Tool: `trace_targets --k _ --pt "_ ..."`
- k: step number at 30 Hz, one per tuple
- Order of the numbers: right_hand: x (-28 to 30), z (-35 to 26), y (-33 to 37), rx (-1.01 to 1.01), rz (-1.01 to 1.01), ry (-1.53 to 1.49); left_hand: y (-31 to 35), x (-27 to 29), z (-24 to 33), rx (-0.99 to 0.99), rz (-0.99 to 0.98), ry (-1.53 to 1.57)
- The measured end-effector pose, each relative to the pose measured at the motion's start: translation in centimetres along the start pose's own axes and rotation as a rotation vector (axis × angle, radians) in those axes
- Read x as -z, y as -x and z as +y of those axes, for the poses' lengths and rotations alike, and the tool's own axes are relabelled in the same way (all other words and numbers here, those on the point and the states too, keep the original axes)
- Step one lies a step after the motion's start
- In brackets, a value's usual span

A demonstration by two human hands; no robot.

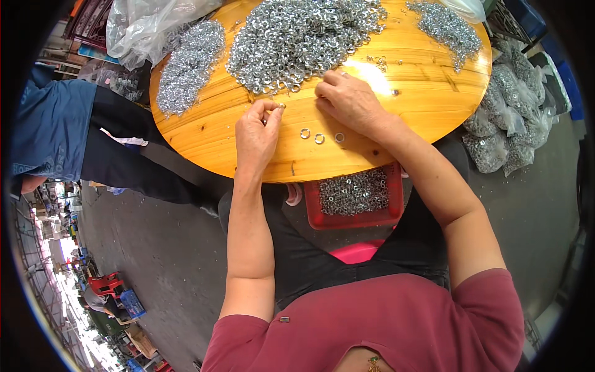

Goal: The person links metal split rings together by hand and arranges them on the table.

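Note:
On the orange wooden table, a large heap of silver metal rings (297, 43) lies in front of me. My left hand (257, 133) is closed in a pinch, with a small shiny metal piece (282, 106) showing at its fingertips. At the heap's near edge, my right hand (354, 102) rests with curled fingers. Its fingertips are hidden, so what they hold cannot be made out. Between and below my hands lie three loose rings: a left one (305, 133), a middle one (319, 139) and a right one (339, 137).
Smaller heaps of tiny metal parts sit at the table's left (192, 68) and right (449, 31). Below the front edge is a red basket (355, 221) holding metal parts. Filled plastic bags (486, 152) are stacked at right. Another person (62, 130) stands at left.

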State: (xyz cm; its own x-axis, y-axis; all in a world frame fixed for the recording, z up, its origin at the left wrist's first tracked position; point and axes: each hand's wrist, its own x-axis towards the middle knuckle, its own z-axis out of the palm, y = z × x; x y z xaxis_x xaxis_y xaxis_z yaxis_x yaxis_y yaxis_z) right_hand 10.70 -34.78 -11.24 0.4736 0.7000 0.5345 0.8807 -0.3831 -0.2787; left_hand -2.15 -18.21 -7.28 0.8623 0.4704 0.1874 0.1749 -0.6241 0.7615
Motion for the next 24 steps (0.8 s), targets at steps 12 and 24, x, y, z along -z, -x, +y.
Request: trace_targets --k 12,24 --pt "3.9 3.4 2.4 0.000 0.107 0.060 2.0 1.2 0.6 -0.025 -0.364 -0.090" --pt "1.0 -1.7 2.1 0.039 -0.024 -0.401 2.2 1.2 -0.3 -0.006 -0.142 0.143"
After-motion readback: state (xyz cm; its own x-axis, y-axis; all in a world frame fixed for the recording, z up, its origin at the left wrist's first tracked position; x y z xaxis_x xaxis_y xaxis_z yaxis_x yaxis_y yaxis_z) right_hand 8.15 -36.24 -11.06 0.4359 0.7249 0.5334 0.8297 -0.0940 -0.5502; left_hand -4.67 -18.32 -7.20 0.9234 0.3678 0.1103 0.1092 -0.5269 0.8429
